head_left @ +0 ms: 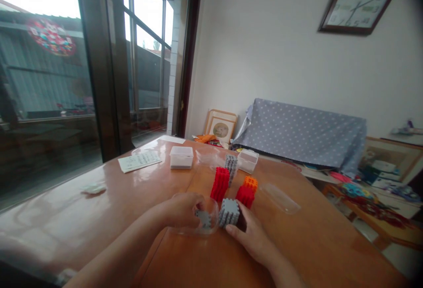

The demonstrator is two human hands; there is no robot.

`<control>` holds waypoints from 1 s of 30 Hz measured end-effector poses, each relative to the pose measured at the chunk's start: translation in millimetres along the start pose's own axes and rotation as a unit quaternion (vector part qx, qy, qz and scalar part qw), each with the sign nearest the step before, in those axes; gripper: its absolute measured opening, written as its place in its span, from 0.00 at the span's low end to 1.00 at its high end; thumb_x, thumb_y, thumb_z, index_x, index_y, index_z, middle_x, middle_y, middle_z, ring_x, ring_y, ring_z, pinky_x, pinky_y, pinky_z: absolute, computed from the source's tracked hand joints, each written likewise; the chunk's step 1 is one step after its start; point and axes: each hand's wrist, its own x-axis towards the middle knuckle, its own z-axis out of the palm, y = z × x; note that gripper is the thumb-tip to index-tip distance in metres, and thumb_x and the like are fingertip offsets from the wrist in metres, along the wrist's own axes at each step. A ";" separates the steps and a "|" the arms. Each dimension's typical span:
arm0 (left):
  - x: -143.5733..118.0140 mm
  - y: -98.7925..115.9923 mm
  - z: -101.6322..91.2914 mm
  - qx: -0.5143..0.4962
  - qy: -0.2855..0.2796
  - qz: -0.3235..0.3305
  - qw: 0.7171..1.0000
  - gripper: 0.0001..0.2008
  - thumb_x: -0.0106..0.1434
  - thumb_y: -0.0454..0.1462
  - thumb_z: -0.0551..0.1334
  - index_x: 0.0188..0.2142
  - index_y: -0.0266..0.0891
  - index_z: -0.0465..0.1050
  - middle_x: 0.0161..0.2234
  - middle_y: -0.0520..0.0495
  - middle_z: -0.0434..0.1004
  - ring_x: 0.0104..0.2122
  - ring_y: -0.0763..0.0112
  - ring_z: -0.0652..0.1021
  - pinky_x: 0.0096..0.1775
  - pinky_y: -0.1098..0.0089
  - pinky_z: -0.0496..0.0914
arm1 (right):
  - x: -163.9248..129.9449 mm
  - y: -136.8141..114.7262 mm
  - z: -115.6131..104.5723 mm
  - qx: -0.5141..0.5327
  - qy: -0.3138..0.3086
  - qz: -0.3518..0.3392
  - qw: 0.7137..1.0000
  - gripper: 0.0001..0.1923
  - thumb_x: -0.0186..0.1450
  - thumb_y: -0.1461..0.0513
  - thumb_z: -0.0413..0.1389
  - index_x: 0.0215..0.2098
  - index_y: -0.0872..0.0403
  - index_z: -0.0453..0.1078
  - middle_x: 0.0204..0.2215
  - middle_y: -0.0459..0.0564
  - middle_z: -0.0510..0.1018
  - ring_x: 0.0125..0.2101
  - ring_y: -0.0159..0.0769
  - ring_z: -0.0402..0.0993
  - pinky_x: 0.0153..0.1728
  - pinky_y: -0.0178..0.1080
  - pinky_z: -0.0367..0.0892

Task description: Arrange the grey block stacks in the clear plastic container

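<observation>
Left hand: left hand (181,211) curled around the near-left side of a clear plastic box (201,221), fingers bent over its rim; it grips the box wall. How tightly it is closed cannot be told through the blur.
Right hand: right hand (254,238) lies low on the table (324,244), fingers partly closed round a grey block cube (229,212), thumb at its near edge, fingertips at its right side.
Grey block cube: toothed, interlocked grey pieces; sits just right of the clear plastic box, touching or nearly touching its wall, cannot tell which.
Box contents: a grey piece (204,218) shows through the clear wall, inside the box.
Just beyond the hands: red block stack (220,184) upright, far of the box; a lower red block (245,196) to its right with an orange block (250,183) at its far side, touching it.
Further out: a second grey block stack (231,166) behind the red one; a clear lid (280,198) lying flat to the right.
Far table: white lidded tub (181,156) at left-centre, another small tub (248,161) at right-centre, a clear container (208,155) between them.
Far left: printed sheet (139,161) flat on the table; a small pale object (94,187) nearer the left edge, kind unclear.
Surroundings: window (66,80) at left; wall clock (358,5) upper right; dotted blue cloth (304,131) over furniture beyond the table.
</observation>
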 end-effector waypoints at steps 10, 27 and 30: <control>2.8 -2.5 4.9 0.022 -0.010 -0.001 1.000 0.16 0.49 0.38 0.65 0.40 0.46 0.76 0.33 0.51 0.82 0.33 0.61 0.80 0.29 0.71 0.65 | -1.0 -4.9 -2.3 -0.027 -0.002 -0.006 1.000 0.45 0.63 0.46 0.65 0.71 0.50 0.55 0.66 0.60 0.67 0.64 0.55 0.64 0.64 0.57 0.60; 6.1 -1.8 -0.2 0.032 0.009 0.001 0.999 0.13 0.55 0.37 0.61 0.40 0.44 0.78 0.39 0.48 0.84 0.39 0.60 0.81 0.35 0.68 0.67 | -1.9 -14.7 -3.5 -0.016 -0.010 0.001 1.000 0.44 0.62 0.47 0.65 0.70 0.51 0.57 0.66 0.59 0.67 0.65 0.55 0.63 0.65 0.57 0.57; 9.1 -6.0 2.4 0.021 0.012 0.007 1.000 0.12 0.56 0.38 0.61 0.40 0.45 0.78 0.39 0.48 0.84 0.39 0.58 0.80 0.36 0.66 0.68 | -0.9 -12.1 -1.8 -0.008 -0.009 -0.006 1.000 0.44 0.62 0.48 0.65 0.71 0.51 0.57 0.65 0.59 0.68 0.64 0.55 0.64 0.64 0.55 0.59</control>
